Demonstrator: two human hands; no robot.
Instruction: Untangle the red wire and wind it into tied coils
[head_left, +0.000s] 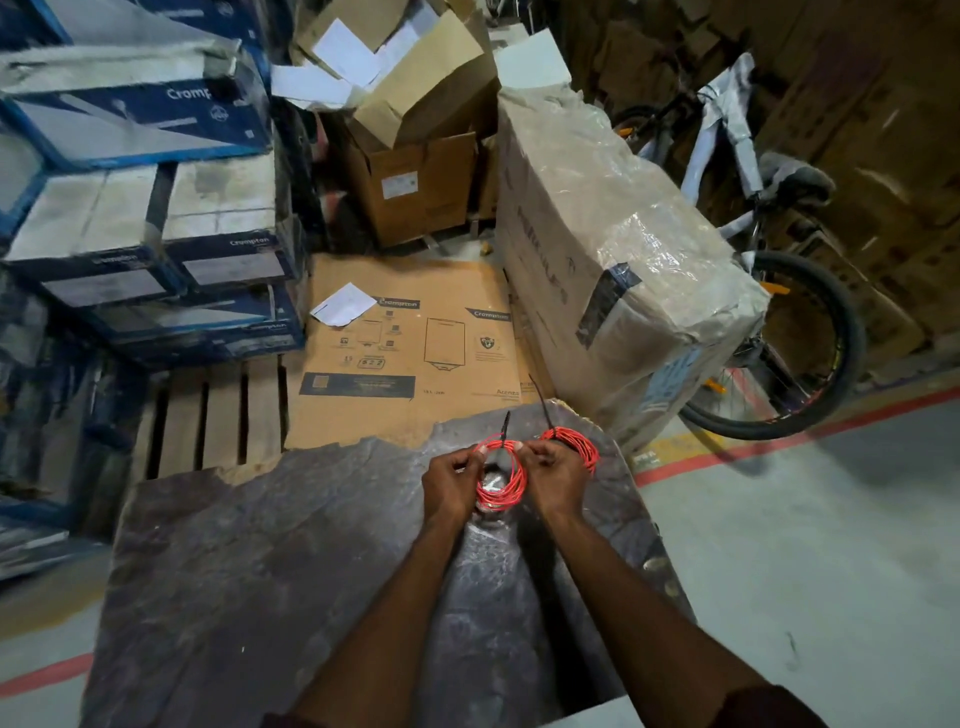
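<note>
Tying stage now: left hand and right hand both pinch the coiled red wire just above the plastic-wrapped surface, black cable ties sticking up, so next, I'd say, cinch one snug without spilling loops.

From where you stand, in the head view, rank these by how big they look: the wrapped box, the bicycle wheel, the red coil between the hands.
1. wrapped box
2. bicycle wheel, partly hidden
3. red coil, smallest though nearest
</note>
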